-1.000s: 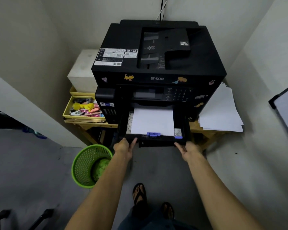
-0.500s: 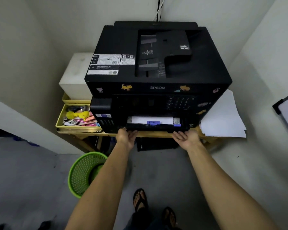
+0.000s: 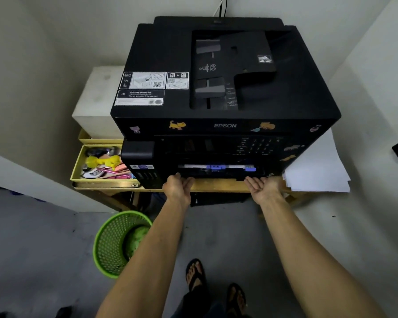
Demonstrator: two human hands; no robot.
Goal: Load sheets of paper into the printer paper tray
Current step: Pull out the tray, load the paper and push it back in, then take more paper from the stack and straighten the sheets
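Note:
A black Epson printer [image 3: 225,106] stands on a low wooden table [image 3: 218,186]. Its paper tray [image 3: 216,174] is pushed almost all the way into the front slot. Only a thin strip of the white sheets [image 3: 193,166] and the blue paper guide [image 3: 214,167] still show. My left hand [image 3: 178,187] presses on the tray's front edge at the left, fingers flat against it. At the tray's right end, my right hand [image 3: 264,187] rests palm-up with its fingers spread. Neither hand grips anything.
A loose stack of white paper [image 3: 317,171] lies on the table right of the printer. A yellow tray of stationery [image 3: 101,166] and a white box [image 3: 99,104] sit on the left. A green mesh basket [image 3: 120,242] stands on the floor by my feet. Walls close in on both sides.
The tray with the sheets was pulled far out a second ago; both hands have slid it back into the printer until only a sliver shows. My view has moved closer.

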